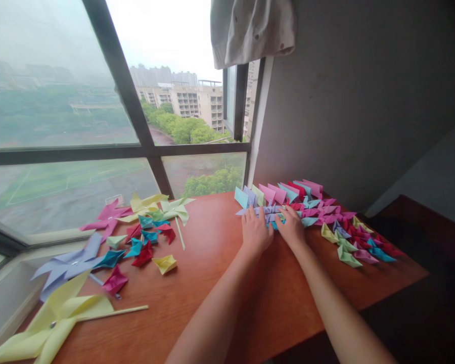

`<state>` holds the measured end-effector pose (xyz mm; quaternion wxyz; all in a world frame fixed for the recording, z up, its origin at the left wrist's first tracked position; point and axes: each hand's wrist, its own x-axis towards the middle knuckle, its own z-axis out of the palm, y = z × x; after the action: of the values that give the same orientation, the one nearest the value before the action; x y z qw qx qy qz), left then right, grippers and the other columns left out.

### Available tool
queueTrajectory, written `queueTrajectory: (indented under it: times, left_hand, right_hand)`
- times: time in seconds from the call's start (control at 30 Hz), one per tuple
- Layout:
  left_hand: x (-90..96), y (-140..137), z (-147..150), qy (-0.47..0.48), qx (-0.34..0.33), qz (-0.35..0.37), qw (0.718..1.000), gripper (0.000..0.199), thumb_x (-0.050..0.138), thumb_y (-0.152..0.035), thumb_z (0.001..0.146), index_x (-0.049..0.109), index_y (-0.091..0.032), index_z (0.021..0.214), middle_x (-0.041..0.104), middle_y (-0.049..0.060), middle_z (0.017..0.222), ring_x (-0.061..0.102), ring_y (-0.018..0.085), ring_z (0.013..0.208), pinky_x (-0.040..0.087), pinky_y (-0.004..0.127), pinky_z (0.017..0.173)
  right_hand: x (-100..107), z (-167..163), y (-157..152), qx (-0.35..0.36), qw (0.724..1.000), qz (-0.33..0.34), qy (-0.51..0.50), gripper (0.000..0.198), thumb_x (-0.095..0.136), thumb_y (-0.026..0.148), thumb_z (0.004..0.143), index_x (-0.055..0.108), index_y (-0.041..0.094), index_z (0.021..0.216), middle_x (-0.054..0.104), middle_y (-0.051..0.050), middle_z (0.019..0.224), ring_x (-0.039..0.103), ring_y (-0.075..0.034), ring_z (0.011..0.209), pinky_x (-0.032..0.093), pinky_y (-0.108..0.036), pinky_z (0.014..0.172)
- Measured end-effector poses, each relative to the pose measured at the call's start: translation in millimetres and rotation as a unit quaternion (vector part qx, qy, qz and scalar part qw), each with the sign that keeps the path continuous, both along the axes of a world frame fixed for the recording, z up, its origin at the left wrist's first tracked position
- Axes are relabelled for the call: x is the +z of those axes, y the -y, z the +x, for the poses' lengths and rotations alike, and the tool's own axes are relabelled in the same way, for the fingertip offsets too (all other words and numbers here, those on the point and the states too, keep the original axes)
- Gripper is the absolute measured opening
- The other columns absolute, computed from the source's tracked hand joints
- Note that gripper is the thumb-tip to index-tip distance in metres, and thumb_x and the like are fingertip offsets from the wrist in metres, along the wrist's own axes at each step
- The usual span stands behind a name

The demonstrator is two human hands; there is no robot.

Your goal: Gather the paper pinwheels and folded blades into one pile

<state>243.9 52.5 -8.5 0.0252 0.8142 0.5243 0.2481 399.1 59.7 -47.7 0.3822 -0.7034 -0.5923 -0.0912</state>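
We have both hands on the brown table (pixel 208 253), toward its far R part, side by side and near each other. Our L hand (pixel 255 231) lies w/ fingers a little spread over the lilac folded papers (pixel 272 208); our R hand (pixel 291 230) bends over the same group, w/ the thumbs facing each other. We can't tell if the fingers grip a pc. or only touch it, bc. the hands hide it. These lilac papers are in front of a row of standing folded sheets (pixel 277 194) in blue, pink, red, etc. To the R of our hands we see pink folded papers (pixel 328 212), and nearer the table edge, mixed-colour paper boats (pixel 347 246). On the L side, well apart from our hands, is a group of small folded boats (pixel 142 254) w/ a big yellow pinwheel (pixel 47 331), a lilac pinwheel (pixel 74 263) and a pink pinwheel (pixel 109 218) near them.
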Motion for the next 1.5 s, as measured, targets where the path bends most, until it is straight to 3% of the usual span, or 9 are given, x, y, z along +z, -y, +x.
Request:
queueTrajectory:
  times: [0.27,0.53,0.77,0.9,1.03,1.17,1.33,1.43,1.5]
  left_hand:
    - [2.1,-2.0,3.1,0.008,-0.004,-0.021,1.0,0.053,0.048,-0.027,0.088,0.044,-0.007,0.137,0.041,0.025,0.149,0.041,0.033,0.135,0.03,0.048,0.11]
    - [1.6,6.8,2.1,0.041,-0.015,-0.029,0.999,0.053,0.046,-0.019,0.086,0.043,-0.007,0.137,0.045,0.021,0.148,0.041,0.029,0.136,0.034,0.047,0.11]
    - [12.2,24.0,-25.6,0.084,-0.012,-0.026,0.996,0.052,0.043,-0.014,0.087,0.044,-0.007,0.138,0.044,0.021,0.148,0.041,0.027,0.138,0.037,0.043,0.111]
    - [21.4,36.2,-64.7,0.111,0.009,-0.015,0.994,0.05,0.04,-0.016,0.09,0.043,-0.007,0.139,0.045,0.019,0.148,0.038,0.025,0.14,0.036,0.04,0.114]
    - [34.1,43.2,-122.6,0.143,0.05,0.008,0.988,0.05,0.036,-0.016,0.092,0.04,-0.007,0.141,0.044,0.02,0.149,0.036,0.025,0.141,0.036,0.042,0.114]
    - [53.2,36.5,-197.5,0.183,0.095,0.082,0.975,0.048,0.038,-0.021,0.093,0.043,-0.011,0.139,0.047,0.018,0.145,0.041,0.028,0.138,0.035,0.049,0.114]
    - [76.2,8.7,-293.1,0.16,0.175,0.11,0.965,0.047,0.044,-0.027,0.088,0.052,-0.008,0.131,0.053,0.02,0.14,0.044,0.032,0.135,0.034,0.051,0.113]
    - [82.1,-3.8,-330.6,0.16,0.19,0.111,0.962,0.046,0.05,-0.031,0.084,0.058,-0.009,0.123,0.059,0.019,0.132,0.048,0.035,0.13,0.036,0.053,0.111]
    - [81.4,-4.2,-340.9,0.162,0.195,0.114,0.961,0.042,0.051,-0.033,0.083,0.06,-0.012,0.119,0.062,0.017,0.127,0.051,0.034,0.127,0.037,0.052,0.109]
  right_hand:
    - [-3.5,-5.2,-0.9,0.008,1.0,0.005,-0.016,0.037,0.043,0.029,0.089,0.074,0.014,0.104,0.063,-0.017,0.123,0.053,-0.031,0.118,0.04,-0.048,0.105]
    - [5.5,-17.1,3.7,0.046,0.996,0.027,-0.069,0.042,0.038,0.03,0.091,0.072,0.014,0.109,0.068,-0.015,0.117,0.057,-0.028,0.117,0.042,-0.048,0.106]
    - [19.3,-44.5,23.4,0.076,0.986,0.029,-0.144,0.046,0.036,0.037,0.093,0.071,0.014,0.109,0.069,-0.015,0.118,0.062,-0.027,0.114,0.048,-0.044,0.1]
    - [35.9,-87.8,37.3,0.124,0.961,0.015,-0.248,0.045,0.04,0.041,0.092,0.069,0.014,0.113,0.067,-0.015,0.123,0.06,-0.028,0.117,0.046,-0.044,0.102]
    - [57.6,-152.0,37.3,0.187,0.929,0.008,-0.319,0.042,0.041,0.042,0.093,0.069,0.017,0.112,0.066,-0.012,0.125,0.059,-0.026,0.119,0.044,-0.042,0.104]
    - [77.9,-232.7,13.5,0.269,0.9,0.017,-0.342,0.036,0.042,0.038,0.094,0.068,0.021,0.113,0.066,-0.008,0.125,0.058,-0.025,0.12,0.044,-0.042,0.104]
    - [99.8,-327.0,-30.0,0.335,0.882,0.013,-0.332,0.031,0.046,0.032,0.091,0.067,0.02,0.111,0.067,-0.009,0.119,0.057,-0.026,0.118,0.041,-0.044,0.106]
    - [105.3,-348.8,-40.7,0.352,0.877,0.014,-0.326,0.029,0.052,0.033,0.089,0.067,0.021,0.111,0.066,-0.007,0.119,0.056,-0.025,0.118,0.041,-0.044,0.106]
    - [103.1,-341.8,-37.2,0.355,0.879,0.015,-0.317,0.03,0.051,0.033,0.088,0.065,0.021,0.112,0.066,-0.008,0.119,0.057,-0.024,0.117,0.043,-0.043,0.105]
